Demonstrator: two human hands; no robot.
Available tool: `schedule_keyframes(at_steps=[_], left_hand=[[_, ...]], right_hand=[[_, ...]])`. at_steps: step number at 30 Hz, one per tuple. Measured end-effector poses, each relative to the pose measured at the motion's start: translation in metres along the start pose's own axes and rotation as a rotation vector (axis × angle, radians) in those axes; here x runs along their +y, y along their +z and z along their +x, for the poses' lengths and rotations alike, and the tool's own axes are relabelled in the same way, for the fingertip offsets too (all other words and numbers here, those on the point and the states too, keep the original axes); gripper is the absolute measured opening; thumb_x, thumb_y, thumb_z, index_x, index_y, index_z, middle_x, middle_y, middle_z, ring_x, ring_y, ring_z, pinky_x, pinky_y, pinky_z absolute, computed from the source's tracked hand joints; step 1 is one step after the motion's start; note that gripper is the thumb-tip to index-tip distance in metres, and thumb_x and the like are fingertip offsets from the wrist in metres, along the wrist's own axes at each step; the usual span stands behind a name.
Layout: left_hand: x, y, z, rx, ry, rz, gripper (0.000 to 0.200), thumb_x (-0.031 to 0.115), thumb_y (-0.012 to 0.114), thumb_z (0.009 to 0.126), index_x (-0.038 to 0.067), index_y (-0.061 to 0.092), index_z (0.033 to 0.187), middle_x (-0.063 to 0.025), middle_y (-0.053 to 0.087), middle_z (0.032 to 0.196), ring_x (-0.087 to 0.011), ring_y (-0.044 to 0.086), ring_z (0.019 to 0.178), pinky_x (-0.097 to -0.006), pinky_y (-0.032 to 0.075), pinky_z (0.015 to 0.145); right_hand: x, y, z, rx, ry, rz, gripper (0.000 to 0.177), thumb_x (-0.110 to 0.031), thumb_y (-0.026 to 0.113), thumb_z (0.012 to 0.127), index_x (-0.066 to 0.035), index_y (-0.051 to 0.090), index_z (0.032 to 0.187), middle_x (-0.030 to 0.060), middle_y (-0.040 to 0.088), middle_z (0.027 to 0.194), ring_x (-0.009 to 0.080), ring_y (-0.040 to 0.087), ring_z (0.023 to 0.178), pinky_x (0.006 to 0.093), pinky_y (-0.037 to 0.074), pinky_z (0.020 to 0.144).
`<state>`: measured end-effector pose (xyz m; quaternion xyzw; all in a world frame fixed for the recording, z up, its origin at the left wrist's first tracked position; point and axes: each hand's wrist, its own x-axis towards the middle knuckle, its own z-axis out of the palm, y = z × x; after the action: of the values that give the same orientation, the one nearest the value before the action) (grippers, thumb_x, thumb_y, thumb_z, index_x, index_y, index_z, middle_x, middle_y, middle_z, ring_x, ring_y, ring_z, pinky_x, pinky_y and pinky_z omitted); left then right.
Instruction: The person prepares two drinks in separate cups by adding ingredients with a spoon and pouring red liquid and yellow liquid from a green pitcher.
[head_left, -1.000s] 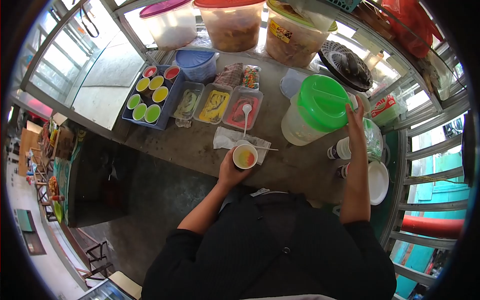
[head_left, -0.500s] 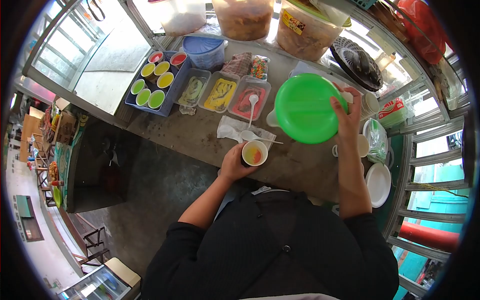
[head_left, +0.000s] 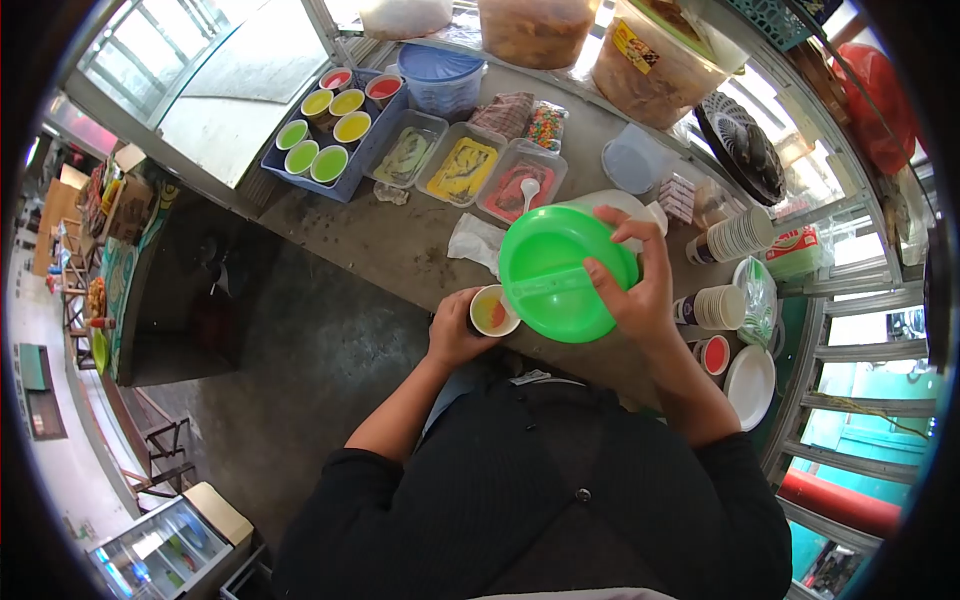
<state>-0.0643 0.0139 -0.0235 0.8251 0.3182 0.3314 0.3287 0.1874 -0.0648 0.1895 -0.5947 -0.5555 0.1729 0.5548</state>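
My left hand (head_left: 457, 328) is closed round a paper cup (head_left: 494, 312) with yellow and red contents at its bottom. My right hand (head_left: 640, 290) grips a pitcher with a round green lid (head_left: 560, 275), thumb and fingers at the lid's edge. The pitcher leans toward the cup, and the lid's near-left edge overlaps the cup's rim in this view. Most of the pitcher's body is hidden under the lid. Behind it are open tubs with green, yellow (head_left: 463, 170) and red contents, a white spoon (head_left: 529, 192) resting in the red one.
A blue basket (head_left: 345, 187) of filled cups stands at the back left, beside a blue-lidded tub (head_left: 441, 85). Stacked paper cups (head_left: 715, 308), a red-filled cup (head_left: 713, 355) and white plates (head_left: 750, 388) are on the right. Large tubs (head_left: 655, 70) line the back.
My right hand has brought the pitcher left and nearer, tilting it toward the cup. My left hand still holds the cup. The view has shifted, showing more cups at right.
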Motion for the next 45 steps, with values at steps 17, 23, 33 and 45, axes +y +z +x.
schedule_keyframes(at_steps=[17,23,33,45], left_hand=[[0.001,-0.002,-0.017,0.031,-0.018,0.030,0.080,0.026,0.092,0.059,0.007,0.057,0.128,-0.0126,0.067,0.121,-0.0359,0.064,0.111,-0.0460,0.050,0.095],[-0.003,-0.001,-0.017,0.025,-0.003,0.036,0.081,0.026,0.092,0.059,0.008,0.057,0.130,-0.0118,0.067,0.120,-0.0359,0.064,0.110,-0.0458,0.051,0.094],[-0.001,0.000,-0.016,0.051,0.003,0.052,0.080,0.027,0.092,0.060,0.009,0.057,0.130,-0.0118,0.068,0.119,-0.0351,0.065,0.108,-0.0451,0.051,0.092],[0.000,0.001,-0.016,0.035,-0.024,0.053,0.079,0.028,0.093,0.061,0.009,0.058,0.129,-0.0107,0.069,0.119,-0.0346,0.065,0.108,-0.0445,0.051,0.093]], right_hand=[[-0.006,0.030,-0.019,-0.103,-0.177,-0.294,0.029,-0.010,0.077,0.081,-0.011,0.058,0.102,0.0121,0.067,0.126,0.0356,0.059,0.124,0.0480,0.037,0.102],[-0.007,0.028,-0.018,-0.120,-0.148,-0.309,0.031,-0.009,0.077,0.083,-0.009,0.055,0.104,0.0158,0.065,0.129,0.0370,0.058,0.125,0.0463,0.040,0.105],[0.004,0.015,0.001,0.011,-0.034,-0.066,0.031,-0.011,0.077,0.084,-0.009,0.055,0.106,0.0145,0.066,0.131,0.0377,0.062,0.116,0.0461,0.043,0.101],[-0.005,0.030,-0.009,-0.123,-0.093,-0.295,0.031,-0.014,0.078,0.082,-0.012,0.057,0.105,0.0111,0.066,0.128,0.0354,0.059,0.120,0.0477,0.036,0.105]])
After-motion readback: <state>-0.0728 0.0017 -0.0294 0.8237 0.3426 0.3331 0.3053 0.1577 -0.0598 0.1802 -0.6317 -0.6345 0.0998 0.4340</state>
